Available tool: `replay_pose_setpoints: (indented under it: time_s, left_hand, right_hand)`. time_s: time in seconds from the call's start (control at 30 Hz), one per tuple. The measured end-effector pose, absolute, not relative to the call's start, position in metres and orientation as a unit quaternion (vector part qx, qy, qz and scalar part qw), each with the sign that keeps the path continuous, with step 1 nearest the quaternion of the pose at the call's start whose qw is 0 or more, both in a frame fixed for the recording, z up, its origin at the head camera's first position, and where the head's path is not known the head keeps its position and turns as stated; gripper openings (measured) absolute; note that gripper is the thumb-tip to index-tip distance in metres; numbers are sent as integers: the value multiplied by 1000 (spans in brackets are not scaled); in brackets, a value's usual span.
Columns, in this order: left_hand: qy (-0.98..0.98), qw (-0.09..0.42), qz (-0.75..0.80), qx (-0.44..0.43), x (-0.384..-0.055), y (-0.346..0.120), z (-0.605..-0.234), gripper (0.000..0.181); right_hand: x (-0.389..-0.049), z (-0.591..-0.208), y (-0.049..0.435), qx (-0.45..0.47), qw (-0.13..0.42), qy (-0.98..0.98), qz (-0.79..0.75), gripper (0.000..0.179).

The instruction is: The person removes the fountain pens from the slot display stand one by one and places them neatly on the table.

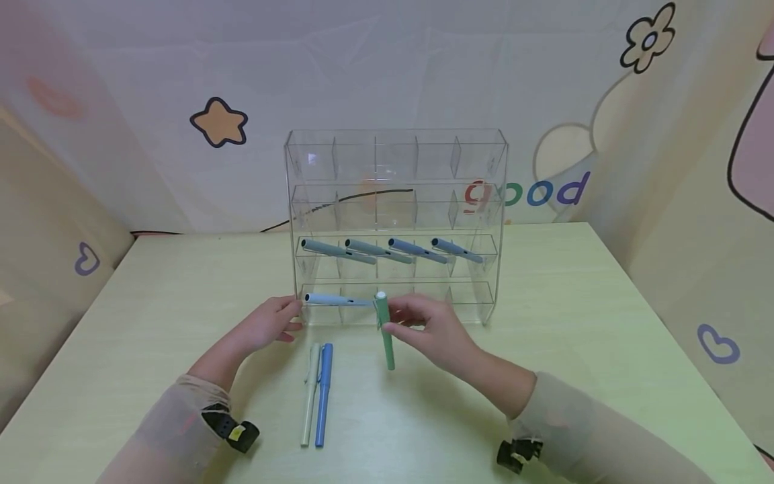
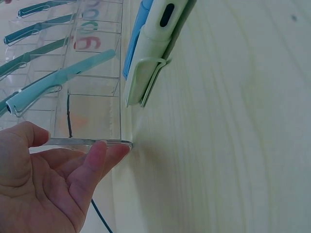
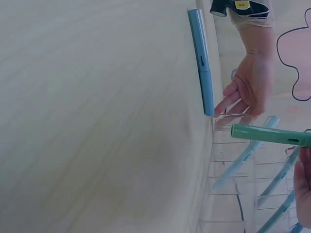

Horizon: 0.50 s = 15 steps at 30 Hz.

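My right hand (image 1: 432, 329) pinches a green pen (image 1: 385, 333) between thumb and fingers, tilted nearly upright before the lowest tier of a clear acrylic rack (image 1: 500, 215). In the right wrist view, the green pen (image 3: 267, 135) overlaps the rack's compartments. My left hand (image 1: 273, 321) is at the rack's lower left side; in the left wrist view its fairly straight fingers (image 2: 92, 165) touch the side panel's edge (image 2: 87, 141). A light blue pen (image 1: 332, 299) lies slanted in the leftmost bottom compartment. Four-slot row above holds several blue and blue-green pens (image 1: 414, 250).
A pale green pen (image 1: 310, 396) and a blue pen (image 1: 324, 396) lie side by side on the light wooden table (image 1: 605, 376), in front of the rack. Behind the table hangs a printed cloth (image 1: 387, 74). Cameras (image 1: 242, 435) are strapped to both sleeves.
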<state>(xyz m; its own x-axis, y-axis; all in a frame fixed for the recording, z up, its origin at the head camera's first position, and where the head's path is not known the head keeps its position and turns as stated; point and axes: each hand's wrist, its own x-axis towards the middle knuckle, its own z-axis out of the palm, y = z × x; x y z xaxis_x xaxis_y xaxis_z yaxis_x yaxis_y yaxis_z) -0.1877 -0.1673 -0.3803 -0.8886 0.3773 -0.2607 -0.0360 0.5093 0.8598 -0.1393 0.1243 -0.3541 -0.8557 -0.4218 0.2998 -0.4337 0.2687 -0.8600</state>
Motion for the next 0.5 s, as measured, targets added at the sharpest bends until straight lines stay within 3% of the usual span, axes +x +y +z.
replay_pose_setpoints:
  time_s: [0.2, 0.5]
  left_hand:
    - [842, 212, 485, 103, -187, -167, -380, 42]
    - [841, 213, 486, 102, -187, -168, -380, 43]
  right_hand:
    - [-141, -363, 124, 215, -70, -786, 576, 27]
    - [-144, -374, 121, 175, -119, -769, 604, 28]
